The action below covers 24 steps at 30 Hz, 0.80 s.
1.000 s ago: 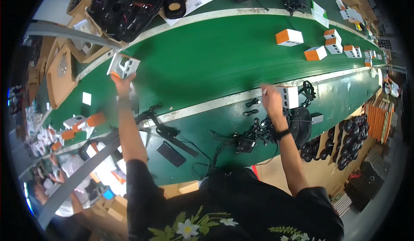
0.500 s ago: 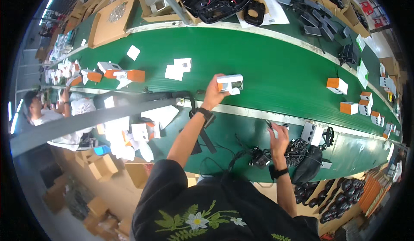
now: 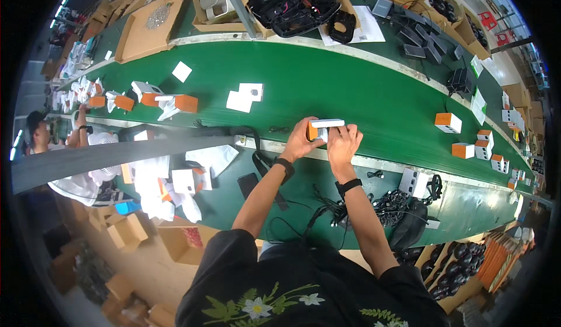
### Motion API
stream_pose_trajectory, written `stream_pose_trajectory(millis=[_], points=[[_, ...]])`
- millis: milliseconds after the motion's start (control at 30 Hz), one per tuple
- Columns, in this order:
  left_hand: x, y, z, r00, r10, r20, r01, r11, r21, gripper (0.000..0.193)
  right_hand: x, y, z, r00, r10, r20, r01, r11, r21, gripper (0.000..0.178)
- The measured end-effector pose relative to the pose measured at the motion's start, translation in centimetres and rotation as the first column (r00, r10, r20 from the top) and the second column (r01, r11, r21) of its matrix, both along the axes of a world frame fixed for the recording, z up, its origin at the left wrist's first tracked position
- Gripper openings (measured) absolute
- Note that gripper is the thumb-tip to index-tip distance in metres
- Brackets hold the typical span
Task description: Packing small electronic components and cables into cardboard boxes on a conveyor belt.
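Over the near edge of the green conveyor belt, my left hand [image 3: 300,142] grips a small white and orange box [image 3: 327,123] with its fingers closed round one end. My right hand [image 3: 343,144] is up against the other end of the box, its fingers bent and pressed in. What those fingertips hold, if anything, is hidden by the hand and the box. On the near ledge below lie a pile of black cables [image 3: 388,209], a small coiled cable [image 3: 375,174] and a dark phone [image 3: 248,182].
White cards [image 3: 239,101] and orange-white boxes [image 3: 448,123] lie on the conveyor belt [image 3: 350,81]. A grey metal bar [image 3: 117,160] crosses the left side. A black pouch [image 3: 408,225] rests at the ledge's right. Another person [image 3: 44,137] works at far left.
My right hand has moved up and left from the ledge to the box. My left hand has come slightly down and right with the box, which is now tilted differently.
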<state>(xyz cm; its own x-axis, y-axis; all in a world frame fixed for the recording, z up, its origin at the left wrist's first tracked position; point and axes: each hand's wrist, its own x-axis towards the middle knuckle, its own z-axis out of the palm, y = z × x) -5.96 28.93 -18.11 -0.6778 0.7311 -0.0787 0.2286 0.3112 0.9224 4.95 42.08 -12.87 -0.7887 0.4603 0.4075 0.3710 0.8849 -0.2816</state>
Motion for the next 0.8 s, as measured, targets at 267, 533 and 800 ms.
stream_pose_trajectory(millis=[267, 533, 800], points=[[4.9, 2.8, 1.9, 0.832, 0.548, -0.089, -0.527, 0.830, 0.181, 0.064, 1.1, 0.2, -0.2, 0.983, 0.085, -0.166, -0.122, 0.966, -0.227, 0.025], [3.0, 0.6, 3.0, 0.846, 0.251, -0.469, -0.162, 0.961, 0.223, 0.035, 4.3, -0.2, -0.4, 0.970, 0.140, -0.200, -0.174, 0.971, -0.164, 0.031], [0.3, 1.3, 3.0, 0.894, 0.121, -0.431, -0.031, 0.977, 0.209, 0.032, 3.3, 0.7, -0.6, 0.955, 0.013, -0.295, -0.120, 0.931, -0.346, 0.019]])
